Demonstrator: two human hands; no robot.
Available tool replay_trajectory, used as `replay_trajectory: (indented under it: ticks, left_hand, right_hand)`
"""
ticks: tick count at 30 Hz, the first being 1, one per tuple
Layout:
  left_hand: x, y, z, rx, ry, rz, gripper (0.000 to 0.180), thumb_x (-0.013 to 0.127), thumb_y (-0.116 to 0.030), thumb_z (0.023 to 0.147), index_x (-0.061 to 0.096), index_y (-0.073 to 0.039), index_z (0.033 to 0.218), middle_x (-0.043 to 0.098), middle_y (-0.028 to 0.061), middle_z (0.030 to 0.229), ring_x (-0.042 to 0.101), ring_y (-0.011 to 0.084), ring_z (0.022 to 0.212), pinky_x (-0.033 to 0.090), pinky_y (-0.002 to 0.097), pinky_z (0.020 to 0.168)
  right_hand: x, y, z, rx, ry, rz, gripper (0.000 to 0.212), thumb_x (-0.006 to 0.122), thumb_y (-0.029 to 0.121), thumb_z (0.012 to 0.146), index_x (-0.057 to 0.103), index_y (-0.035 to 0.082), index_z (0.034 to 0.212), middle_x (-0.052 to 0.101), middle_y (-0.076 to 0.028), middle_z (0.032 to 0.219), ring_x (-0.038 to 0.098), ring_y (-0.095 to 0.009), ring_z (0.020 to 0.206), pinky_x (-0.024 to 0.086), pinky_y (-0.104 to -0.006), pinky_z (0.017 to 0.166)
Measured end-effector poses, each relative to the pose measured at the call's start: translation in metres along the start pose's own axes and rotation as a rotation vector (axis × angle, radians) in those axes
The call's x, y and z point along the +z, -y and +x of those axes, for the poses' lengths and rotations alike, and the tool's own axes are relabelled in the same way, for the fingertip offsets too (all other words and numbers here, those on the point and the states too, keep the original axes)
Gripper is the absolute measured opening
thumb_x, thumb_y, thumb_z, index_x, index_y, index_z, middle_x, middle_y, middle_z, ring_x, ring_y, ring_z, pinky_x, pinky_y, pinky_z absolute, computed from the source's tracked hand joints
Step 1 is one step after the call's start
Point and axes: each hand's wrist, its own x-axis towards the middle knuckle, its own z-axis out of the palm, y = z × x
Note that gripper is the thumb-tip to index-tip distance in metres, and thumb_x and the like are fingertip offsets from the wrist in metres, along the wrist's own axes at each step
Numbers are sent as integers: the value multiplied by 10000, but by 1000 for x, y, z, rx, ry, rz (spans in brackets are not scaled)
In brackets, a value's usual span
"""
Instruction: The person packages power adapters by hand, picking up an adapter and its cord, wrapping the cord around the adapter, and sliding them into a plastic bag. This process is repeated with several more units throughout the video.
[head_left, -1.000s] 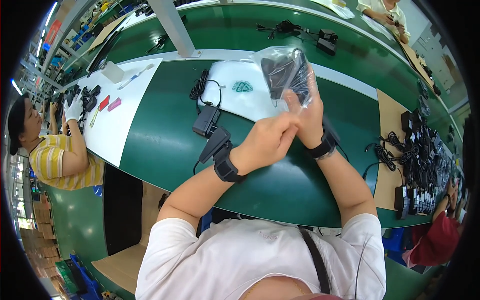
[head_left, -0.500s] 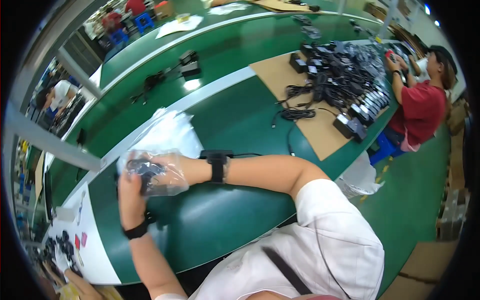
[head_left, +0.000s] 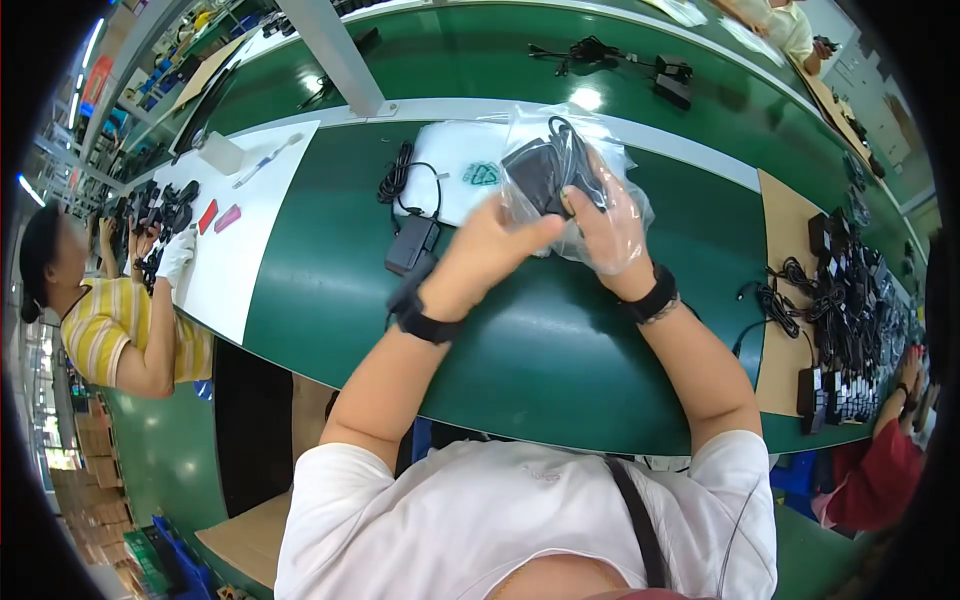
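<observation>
A black power adapter (head_left: 536, 178) with a looped cable (head_left: 570, 150) sits inside a clear plastic bag (head_left: 628, 232). My right hand (head_left: 610, 222) reaches into the bag, its plastic draped over the fingers and palm, and grips the adapter and cable. My left hand (head_left: 490, 245) is closed on the bag's left side, thumb in front; its other fingers are partly hidden. Under the hands lies a stack of flat white plastic bags (head_left: 455, 160) with a green mark. Beside my left wrist, a second black adapter (head_left: 412, 244) rests on the table with its coiled cable (head_left: 396, 178).
The green table (head_left: 560, 350) carries a large pile of black adapters and cables (head_left: 850, 310) on brown cardboard at right, near a co-worker in red (head_left: 875, 475). At left, a co-worker in striped yellow (head_left: 120, 335) handles black parts over a white sheet (head_left: 262, 190). A metal post (head_left: 335, 55) stands behind.
The view has swung left, bringing the left co-worker and the second adapter into sight. My hands stay on the bagged adapter, now held upright, cable uppermost, over the white bags.
</observation>
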Motion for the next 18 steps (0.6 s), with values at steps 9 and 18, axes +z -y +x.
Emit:
replay_trajectory:
  ticks: [9,18]
  left_hand:
    - [-2,4,1,81,-343,-519,437,384,-339,949,544,57,1042,590,92,991,549,141,900,431,263,821]
    - [20,22,-9,341,-393,-330,539,296,-401,953,390,63,1209,507,123,1133,475,161,1045,358,271,920]
  right_hand:
    - [23,5,-12,127,188,-148,510,518,104,824,359,-88,1270,558,-124,1013,505,-131,812,430,-243,745]
    - [35,8,-18,-3,-41,-18,529,524,155,860,324,-89,1285,457,-176,1230,436,-213,1122,327,-309,959]
